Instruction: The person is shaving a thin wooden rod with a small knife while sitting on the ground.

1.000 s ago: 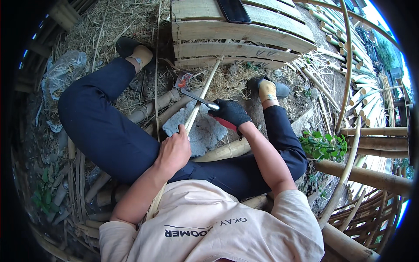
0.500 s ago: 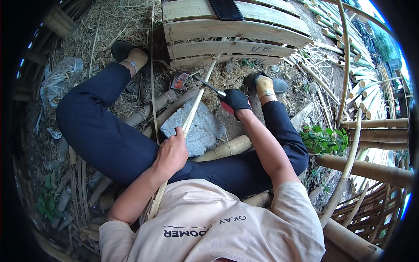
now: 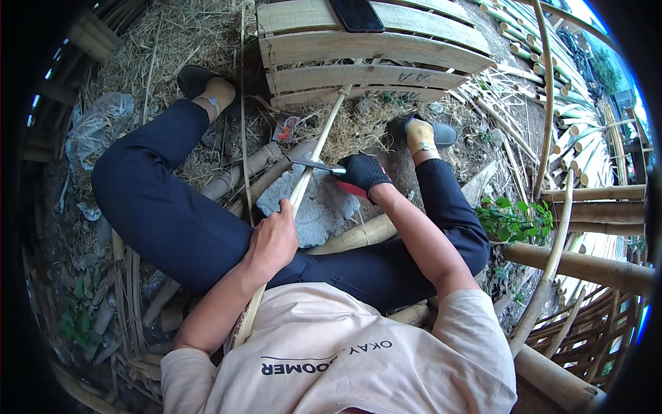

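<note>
My bare left hand (image 3: 273, 243) is closed around a long pale bamboo strip (image 3: 323, 141), which runs from beside my body up to the wooden crate. My right hand (image 3: 363, 175), in a black and red glove, grips a knife (image 3: 318, 165). Its blade lies across the strip, a little beyond my left hand. Its handle is mostly hidden in the glove. Under the strip, between my legs, rests a rough grey stone block (image 3: 324, 210).
A slatted wooden crate (image 3: 372, 50) stands ahead with a black phone (image 3: 357, 15) on top. Bamboo poles (image 3: 583, 265) and a leafy plant (image 3: 514, 219) are at my right. A clear plastic bag (image 3: 103, 117) lies left on straw.
My right hand has drawn the knife nearer along the bamboo strip, from close to the crate to above the stone. The left hand keeps its hold in about the same place.
</note>
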